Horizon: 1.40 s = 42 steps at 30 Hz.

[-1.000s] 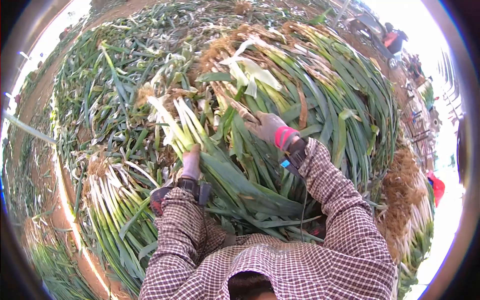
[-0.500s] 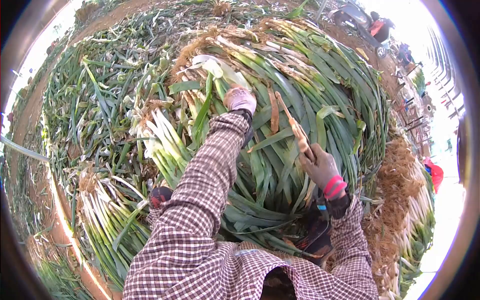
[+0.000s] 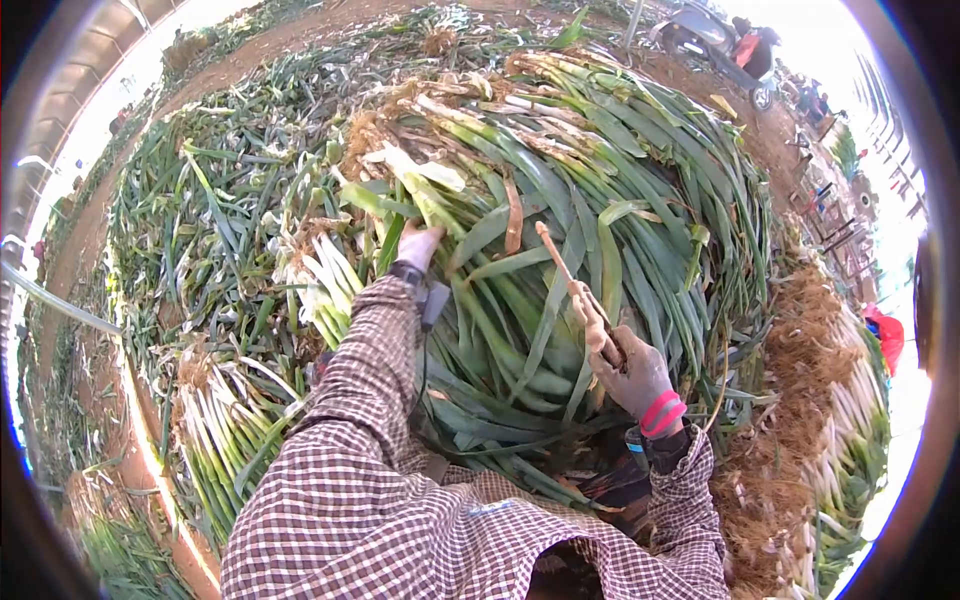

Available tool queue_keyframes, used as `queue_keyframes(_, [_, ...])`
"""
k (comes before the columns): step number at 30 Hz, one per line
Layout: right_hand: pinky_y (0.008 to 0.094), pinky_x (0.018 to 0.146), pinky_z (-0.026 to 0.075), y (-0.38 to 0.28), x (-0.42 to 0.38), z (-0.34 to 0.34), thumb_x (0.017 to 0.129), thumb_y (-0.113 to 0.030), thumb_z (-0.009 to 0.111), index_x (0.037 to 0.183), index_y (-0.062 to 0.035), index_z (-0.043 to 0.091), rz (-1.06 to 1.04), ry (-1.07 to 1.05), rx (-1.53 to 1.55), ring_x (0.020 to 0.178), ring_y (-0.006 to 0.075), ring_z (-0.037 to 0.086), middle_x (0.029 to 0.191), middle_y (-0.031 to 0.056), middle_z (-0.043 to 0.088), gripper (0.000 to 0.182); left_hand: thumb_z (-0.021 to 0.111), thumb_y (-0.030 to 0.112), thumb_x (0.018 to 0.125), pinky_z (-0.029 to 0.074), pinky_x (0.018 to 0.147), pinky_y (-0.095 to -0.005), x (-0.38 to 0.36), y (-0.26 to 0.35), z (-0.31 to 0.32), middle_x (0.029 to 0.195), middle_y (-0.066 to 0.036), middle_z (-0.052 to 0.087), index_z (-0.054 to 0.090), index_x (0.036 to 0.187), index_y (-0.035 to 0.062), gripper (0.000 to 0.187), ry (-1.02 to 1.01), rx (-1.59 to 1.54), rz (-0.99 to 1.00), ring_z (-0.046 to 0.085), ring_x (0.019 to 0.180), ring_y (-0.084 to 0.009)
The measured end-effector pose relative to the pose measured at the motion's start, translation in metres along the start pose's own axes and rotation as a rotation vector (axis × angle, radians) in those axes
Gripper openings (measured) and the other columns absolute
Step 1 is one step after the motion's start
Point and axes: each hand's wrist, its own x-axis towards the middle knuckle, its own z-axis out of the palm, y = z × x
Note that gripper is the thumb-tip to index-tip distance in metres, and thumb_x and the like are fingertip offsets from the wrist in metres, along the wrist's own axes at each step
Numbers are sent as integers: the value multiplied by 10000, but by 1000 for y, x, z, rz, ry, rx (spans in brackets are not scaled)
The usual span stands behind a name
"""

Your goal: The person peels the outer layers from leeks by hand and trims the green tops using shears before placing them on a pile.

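A big heap of leeks [image 3: 640, 190] lies in front of me, roots to the upper left and green leaves bending toward me. My left hand [image 3: 420, 246] is closed around a leek [image 3: 430, 200] at the heap's left side, its pale torn end pointing up; the fingers are partly hidden. In my right hand [image 3: 638, 378], gloved and with a pink band at the wrist, is a slim stick-like tool [image 3: 588, 318] with a tan wrapped middle and a narrow brownish tip. It points up and left over the leaves, apart from my left hand.
Trimmed leaves [image 3: 220, 200] cover the ground at left. Small leek bundles [image 3: 225, 430] lie at lower left, near a pale hose [image 3: 60, 300]. A row of leeks with brown roots [image 3: 790, 400] lies at right. A parked scooter [image 3: 705, 35] stands at the back.
My left hand has moved left and toward me, and the pale-ended leek has shifted with it. My right hand, still on the tool, has moved slightly down.
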Motion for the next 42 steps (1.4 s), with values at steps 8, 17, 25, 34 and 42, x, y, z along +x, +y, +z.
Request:
queue_keyframes(8, [469,624,492,-28,23,38,853,-399,694,892,-48,553,-117,-144,-170,739,415,636,790,204,634,380,655,142,865,524,788,-328,-95,-23,7,1089,-146,662,509,1310,-17,494,52,-399,-95,641,925,-207])
queue_keyframes(17, [480,659,531,-48,56,88,869,-450,648,944,-54,562,-248,-261,-378,751,402,667,825,198,670,412,628,109,896,542,748,-343,-110,-15,-11,1045,-130,633,460,1295,4,446,-1,-352,-97,626,875,-219])
queue_keyframes(25, [492,681,534,-79,139,120,885,-510,608,988,-58,566,-276,-244,-516,797,410,674,860,217,680,465,690,64,826,533,757,-346,-102,-19,-13,1055,-129,609,434,1265,0,512,-152,-757,-179,626,881,-232])
queue_keyframes(34, [505,783,527,-134,255,185,892,-563,551,1001,-5,635,-231,-256,-591,889,434,671,928,263,689,575,603,105,922,533,720,-323,-103,-6,-9,987,-86,624,519,1213,19,314,-150,-946,-271,622,827,-178])
queue_keyframes(42, [506,763,529,-143,259,170,923,-606,472,965,-20,603,-257,-318,-747,835,436,674,838,263,687,601,577,142,947,539,720,-345,-102,8,-23,987,-101,632,495,1285,20,368,-112,-1052,-385,627,809,-181])
